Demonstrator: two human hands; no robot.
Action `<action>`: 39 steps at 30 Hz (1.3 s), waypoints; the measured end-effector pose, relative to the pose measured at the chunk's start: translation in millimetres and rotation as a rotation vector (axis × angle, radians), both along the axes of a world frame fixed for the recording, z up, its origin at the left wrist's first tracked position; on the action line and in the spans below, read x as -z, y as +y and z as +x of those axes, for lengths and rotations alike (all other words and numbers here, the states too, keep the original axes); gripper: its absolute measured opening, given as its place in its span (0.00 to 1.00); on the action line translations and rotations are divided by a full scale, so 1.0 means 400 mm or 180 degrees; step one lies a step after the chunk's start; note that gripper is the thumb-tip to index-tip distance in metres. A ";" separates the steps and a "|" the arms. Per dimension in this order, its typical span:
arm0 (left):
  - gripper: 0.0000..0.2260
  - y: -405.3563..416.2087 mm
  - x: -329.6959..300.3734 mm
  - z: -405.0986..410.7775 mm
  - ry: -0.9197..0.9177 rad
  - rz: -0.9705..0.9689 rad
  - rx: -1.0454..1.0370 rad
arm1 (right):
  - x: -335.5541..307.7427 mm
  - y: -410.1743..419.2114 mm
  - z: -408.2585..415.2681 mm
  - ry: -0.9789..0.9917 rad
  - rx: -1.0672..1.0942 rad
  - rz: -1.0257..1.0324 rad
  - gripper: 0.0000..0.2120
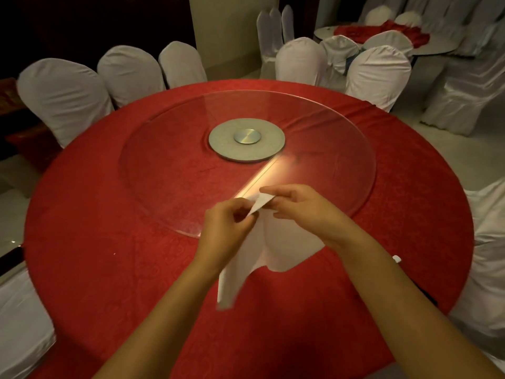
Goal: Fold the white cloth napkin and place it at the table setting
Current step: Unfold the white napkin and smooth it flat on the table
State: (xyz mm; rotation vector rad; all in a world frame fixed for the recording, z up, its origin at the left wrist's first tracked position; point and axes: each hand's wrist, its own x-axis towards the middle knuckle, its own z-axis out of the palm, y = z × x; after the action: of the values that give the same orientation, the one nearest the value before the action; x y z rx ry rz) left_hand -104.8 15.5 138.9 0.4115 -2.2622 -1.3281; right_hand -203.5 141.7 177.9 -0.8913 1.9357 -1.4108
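A white cloth napkin (284,242) hangs in the air above the near part of the round table with the red cloth (109,269). My left hand (226,228) and my right hand (303,209) both pinch its top edge, close together, over the front rim of the glass turntable. The cloth droops in loose folds below my hands. One narrow end hangs down under my left wrist, and a wider lobe sags under my right wrist.
A clear glass turntable (341,149) with a metal hub (247,136) fills the table's middle. White-covered chairs (65,97) ring the table on all sides. A second table with red cloths (382,31) stands at the back right.
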 end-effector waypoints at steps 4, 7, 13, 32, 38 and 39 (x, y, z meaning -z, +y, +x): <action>0.06 -0.086 -0.059 -0.004 -0.0840 0.0601 0.1125 | 0.014 0.016 -0.038 0.0387 0.0171 -0.0070 0.10; 0.07 -0.139 -0.094 -0.017 -0.1265 0.0207 0.1559 | 0.014 0.024 -0.058 0.0552 -0.0042 0.0091 0.08; 0.09 -0.174 -0.130 -0.041 -0.1570 -0.0305 0.1755 | 0.025 0.030 -0.071 0.0465 -0.0141 0.0177 0.10; 0.19 -0.319 -0.173 -0.044 -0.1993 -0.1982 0.0892 | -0.149 0.032 -0.165 0.2141 0.0078 0.0556 0.09; 0.12 -0.417 -0.310 -0.082 -0.1834 -0.4199 -0.0182 | -0.233 0.002 -0.191 0.2402 -0.0180 0.0844 0.11; 0.17 -0.422 -0.322 -0.085 -0.2214 -0.4276 -0.0295 | -0.242 -0.003 -0.194 0.2527 -0.0125 0.0775 0.10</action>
State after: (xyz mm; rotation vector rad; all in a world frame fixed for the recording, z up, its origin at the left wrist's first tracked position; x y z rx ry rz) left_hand -138.7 -153.3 267.7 0.4652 -2.9854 0.6448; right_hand -280.9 140.4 274.8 -1.5034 2.5551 -0.8100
